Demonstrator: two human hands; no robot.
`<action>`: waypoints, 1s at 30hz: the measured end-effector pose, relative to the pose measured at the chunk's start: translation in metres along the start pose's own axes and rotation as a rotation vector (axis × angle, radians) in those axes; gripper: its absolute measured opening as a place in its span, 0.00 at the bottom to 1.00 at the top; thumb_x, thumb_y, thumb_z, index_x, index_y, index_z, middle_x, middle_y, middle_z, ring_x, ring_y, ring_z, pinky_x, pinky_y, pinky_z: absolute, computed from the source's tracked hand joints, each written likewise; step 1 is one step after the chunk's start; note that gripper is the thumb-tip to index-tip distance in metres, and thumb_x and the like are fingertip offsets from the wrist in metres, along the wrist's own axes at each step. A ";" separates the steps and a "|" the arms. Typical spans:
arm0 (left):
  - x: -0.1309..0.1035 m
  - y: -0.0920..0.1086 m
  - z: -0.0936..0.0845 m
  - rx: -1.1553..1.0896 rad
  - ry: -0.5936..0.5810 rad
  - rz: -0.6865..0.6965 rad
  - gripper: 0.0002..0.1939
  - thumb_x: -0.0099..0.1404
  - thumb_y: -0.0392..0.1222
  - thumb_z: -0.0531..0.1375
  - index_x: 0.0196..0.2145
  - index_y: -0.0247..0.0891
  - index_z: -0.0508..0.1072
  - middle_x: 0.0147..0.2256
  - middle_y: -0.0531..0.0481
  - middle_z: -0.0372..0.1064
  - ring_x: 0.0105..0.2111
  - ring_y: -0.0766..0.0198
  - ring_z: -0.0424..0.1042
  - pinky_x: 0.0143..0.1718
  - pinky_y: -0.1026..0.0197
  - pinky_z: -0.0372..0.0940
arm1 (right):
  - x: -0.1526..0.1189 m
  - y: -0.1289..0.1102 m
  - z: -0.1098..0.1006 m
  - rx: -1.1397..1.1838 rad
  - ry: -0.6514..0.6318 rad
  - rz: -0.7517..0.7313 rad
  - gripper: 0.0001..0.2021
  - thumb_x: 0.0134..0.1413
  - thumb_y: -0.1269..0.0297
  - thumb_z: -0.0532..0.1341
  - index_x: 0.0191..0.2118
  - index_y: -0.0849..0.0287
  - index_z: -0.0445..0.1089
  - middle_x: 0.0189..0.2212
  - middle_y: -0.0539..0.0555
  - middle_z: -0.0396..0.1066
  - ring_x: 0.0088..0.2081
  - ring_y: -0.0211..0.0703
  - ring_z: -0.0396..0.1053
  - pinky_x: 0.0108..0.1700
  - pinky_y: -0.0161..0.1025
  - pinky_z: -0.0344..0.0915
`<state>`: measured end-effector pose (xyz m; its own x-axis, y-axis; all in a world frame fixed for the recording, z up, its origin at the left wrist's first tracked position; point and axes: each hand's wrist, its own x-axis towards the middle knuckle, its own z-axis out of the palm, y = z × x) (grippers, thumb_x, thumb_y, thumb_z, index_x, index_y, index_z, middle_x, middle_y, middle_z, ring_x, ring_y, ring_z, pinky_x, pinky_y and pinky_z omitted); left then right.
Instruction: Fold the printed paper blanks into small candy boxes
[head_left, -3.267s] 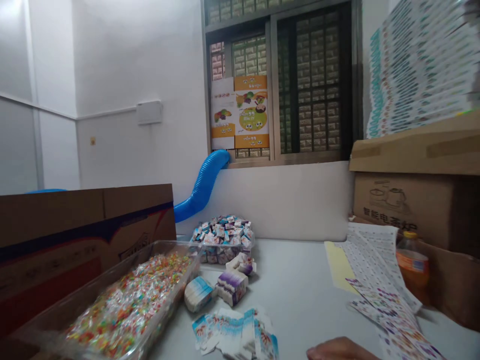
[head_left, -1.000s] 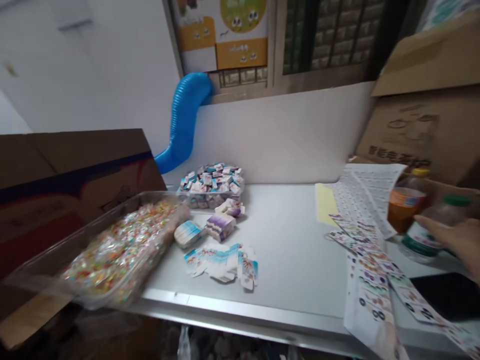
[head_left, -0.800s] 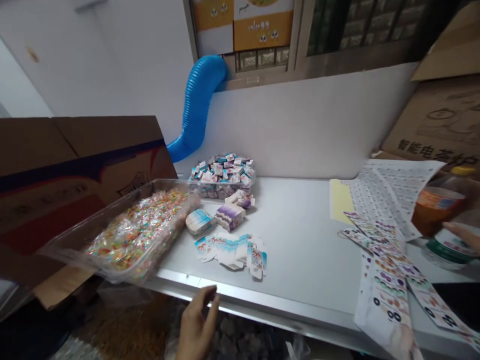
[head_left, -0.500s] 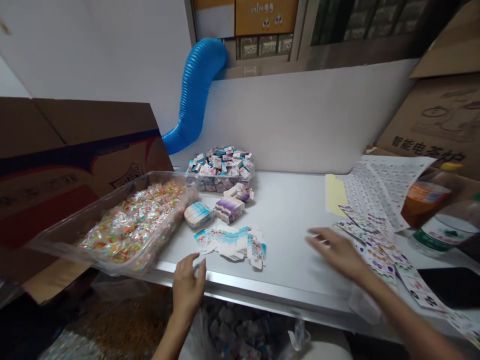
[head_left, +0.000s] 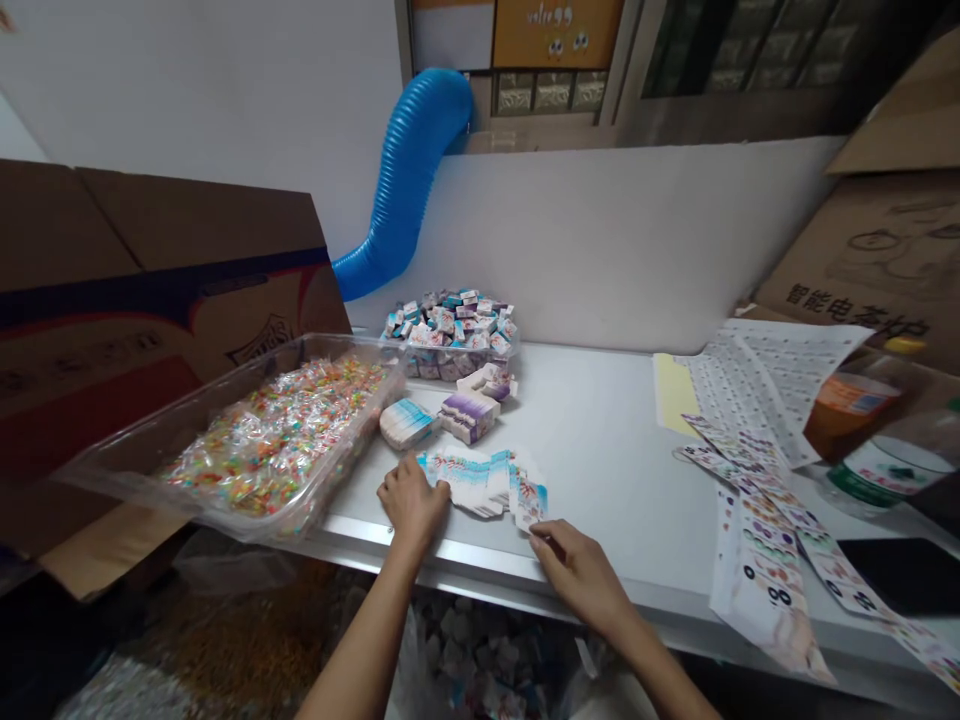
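A fanned row of small flat cartons (head_left: 476, 480), white with blue print, lies near the table's front edge. My left hand (head_left: 414, 502) is at the row's left end, its thumb and index finger apart and touching the end pieces. At the opposite end, my right hand (head_left: 581, 575) pinches the lower corner of the last flat carton (head_left: 529, 503) between curled fingers; its thumb is partly hidden. Just behind the row are a blue-and-white stack of flat cartons (head_left: 407, 424), a purple-and-white stack (head_left: 469, 415) and a looser purple pile (head_left: 487, 382).
At left stands a clear tray (head_left: 330, 490) of colourful wrapped pieces. A clear container (head_left: 450, 365) heaped with small boxes is at the back. Right are sticker strips (head_left: 772, 590), a printed sheet (head_left: 772, 380), bottles (head_left: 892, 470) and a black phone (head_left: 900, 575). A blue hose (head_left: 401, 180) hangs behind.
My left hand has moved forward to the row's left end. The right hand has come left from the sticker strips to the row's right end. One strip now lies over the table's front edge.
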<state>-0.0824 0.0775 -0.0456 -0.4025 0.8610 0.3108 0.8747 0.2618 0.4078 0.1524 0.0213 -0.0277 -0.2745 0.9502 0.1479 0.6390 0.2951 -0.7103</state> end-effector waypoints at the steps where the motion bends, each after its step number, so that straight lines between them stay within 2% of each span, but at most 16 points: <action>1: 0.000 0.000 0.000 -0.019 -0.001 0.016 0.28 0.54 0.41 0.56 0.52 0.29 0.59 0.47 0.33 0.66 0.47 0.43 0.64 0.48 0.46 0.54 | -0.002 0.001 0.002 0.000 -0.008 -0.011 0.14 0.59 0.59 0.51 0.41 0.57 0.70 0.39 0.56 0.72 0.41 0.48 0.69 0.44 0.43 0.64; 5: 0.001 -0.002 0.000 -0.112 -0.005 0.098 0.33 0.54 0.37 0.55 0.57 0.26 0.51 0.49 0.34 0.65 0.48 0.48 0.65 0.51 0.51 0.55 | -0.010 0.002 0.008 -0.002 0.017 -0.037 0.13 0.60 0.59 0.50 0.41 0.56 0.70 0.40 0.56 0.72 0.43 0.48 0.69 0.45 0.44 0.64; 8: 0.001 -0.002 -0.011 -0.175 0.018 0.121 0.36 0.57 0.39 0.54 0.59 0.24 0.47 0.47 0.34 0.66 0.49 0.50 0.65 0.52 0.52 0.56 | -0.016 -0.002 0.005 -0.024 0.096 -0.076 0.13 0.59 0.60 0.50 0.42 0.55 0.70 0.40 0.57 0.71 0.44 0.50 0.68 0.47 0.46 0.64; 10: -0.008 0.001 -0.025 -0.303 0.009 0.119 0.36 0.58 0.42 0.54 0.60 0.27 0.45 0.50 0.34 0.64 0.51 0.52 0.64 0.51 0.53 0.59 | -0.019 -0.011 0.000 -0.013 0.149 -0.092 0.13 0.59 0.60 0.51 0.43 0.54 0.69 0.42 0.57 0.71 0.45 0.50 0.67 0.48 0.48 0.64; 11: -0.016 0.003 -0.033 -0.505 -0.040 0.108 0.37 0.57 0.43 0.55 0.60 0.31 0.45 0.53 0.35 0.62 0.52 0.53 0.64 0.50 0.54 0.60 | -0.021 -0.017 -0.004 0.008 0.165 -0.087 0.13 0.59 0.59 0.51 0.45 0.54 0.68 0.43 0.58 0.70 0.45 0.50 0.67 0.48 0.48 0.64; 13: -0.041 0.008 -0.050 -0.956 -0.300 0.039 0.35 0.58 0.47 0.54 0.60 0.36 0.47 0.51 0.37 0.65 0.48 0.53 0.68 0.42 0.54 0.65 | -0.023 -0.031 -0.012 0.074 0.167 -0.069 0.16 0.58 0.58 0.53 0.51 0.52 0.65 0.47 0.57 0.67 0.47 0.50 0.66 0.50 0.48 0.63; 15: -0.071 0.013 -0.062 -1.325 -0.682 0.000 0.36 0.58 0.53 0.51 0.59 0.33 0.48 0.43 0.35 0.71 0.38 0.51 0.73 0.31 0.54 0.67 | -0.024 -0.042 -0.017 0.161 0.117 -0.067 0.21 0.56 0.56 0.56 0.55 0.51 0.61 0.52 0.57 0.64 0.50 0.49 0.64 0.51 0.46 0.63; 17: -0.097 0.015 -0.068 -1.474 -1.019 -0.055 0.35 0.60 0.54 0.48 0.60 0.32 0.49 0.35 0.38 0.74 0.28 0.54 0.74 0.30 0.53 0.66 | -0.024 -0.049 -0.016 0.253 -0.020 -0.070 0.17 0.55 0.57 0.57 0.50 0.52 0.66 0.48 0.55 0.67 0.48 0.47 0.66 0.48 0.42 0.64; 18: -0.107 0.015 -0.069 -1.468 -1.107 -0.084 0.34 0.60 0.53 0.48 0.60 0.32 0.49 0.33 0.40 0.74 0.27 0.56 0.74 0.31 0.52 0.66 | -0.024 -0.049 -0.015 0.291 -0.096 -0.051 0.13 0.55 0.57 0.57 0.43 0.54 0.70 0.42 0.54 0.71 0.43 0.45 0.68 0.44 0.40 0.65; 19: -0.114 0.015 -0.070 -1.404 -1.122 -0.110 0.33 0.61 0.52 0.47 0.59 0.33 0.51 0.33 0.42 0.74 0.27 0.56 0.74 0.32 0.52 0.67 | -0.025 -0.049 -0.012 0.315 -0.155 -0.021 0.11 0.56 0.58 0.56 0.36 0.56 0.72 0.35 0.52 0.73 0.38 0.43 0.69 0.40 0.37 0.65; 20: -0.119 0.014 -0.069 -1.296 -1.057 -0.118 0.31 0.61 0.52 0.48 0.59 0.34 0.53 0.34 0.42 0.74 0.29 0.55 0.74 0.35 0.51 0.67 | -0.026 -0.047 -0.009 0.319 -0.182 0.011 0.12 0.57 0.58 0.55 0.31 0.57 0.72 0.29 0.51 0.72 0.34 0.42 0.69 0.36 0.36 0.64; 22: -0.123 0.011 -0.068 -0.985 -0.737 -0.037 0.29 0.62 0.52 0.51 0.57 0.35 0.56 0.41 0.41 0.72 0.40 0.52 0.73 0.42 0.49 0.65 | -0.027 -0.044 -0.002 0.280 -0.136 0.065 0.14 0.57 0.58 0.54 0.27 0.59 0.71 0.24 0.49 0.70 0.29 0.40 0.68 0.32 0.34 0.62; 24: -0.125 0.008 -0.066 -0.645 -0.394 0.168 0.31 0.59 0.52 0.56 0.57 0.36 0.57 0.49 0.39 0.67 0.50 0.48 0.65 0.51 0.46 0.59 | -0.029 -0.042 0.004 0.245 -0.069 0.083 0.15 0.57 0.57 0.54 0.26 0.59 0.70 0.23 0.48 0.69 0.29 0.40 0.66 0.32 0.34 0.60; 25: -0.126 0.006 -0.066 -0.502 -0.293 0.287 0.33 0.58 0.50 0.58 0.57 0.35 0.57 0.52 0.38 0.64 0.52 0.47 0.62 0.53 0.44 0.56 | -0.030 -0.043 0.006 0.256 -0.064 0.088 0.15 0.57 0.57 0.54 0.27 0.59 0.70 0.23 0.48 0.69 0.28 0.40 0.66 0.31 0.34 0.60; 27: -0.130 0.004 -0.064 -0.296 -0.235 0.474 0.33 0.56 0.44 0.60 0.57 0.34 0.57 0.52 0.38 0.63 0.51 0.45 0.63 0.52 0.43 0.56 | -0.031 -0.045 0.009 0.326 -0.098 0.094 0.14 0.56 0.57 0.54 0.27 0.60 0.70 0.23 0.49 0.69 0.28 0.39 0.66 0.30 0.33 0.60; 30: -0.136 0.002 -0.061 -0.160 -0.237 0.567 0.31 0.55 0.35 0.56 0.57 0.31 0.56 0.52 0.36 0.64 0.48 0.47 0.65 0.50 0.45 0.60 | -0.031 -0.047 0.014 0.471 -0.193 0.139 0.11 0.54 0.58 0.56 0.28 0.60 0.68 0.23 0.49 0.69 0.26 0.38 0.66 0.29 0.33 0.60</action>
<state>-0.0422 -0.0651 -0.0347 0.1980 0.9247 0.3251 0.8761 -0.3157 0.3645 0.1208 -0.0231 -0.0084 -0.3658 0.9282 -0.0677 0.2992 0.0484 -0.9530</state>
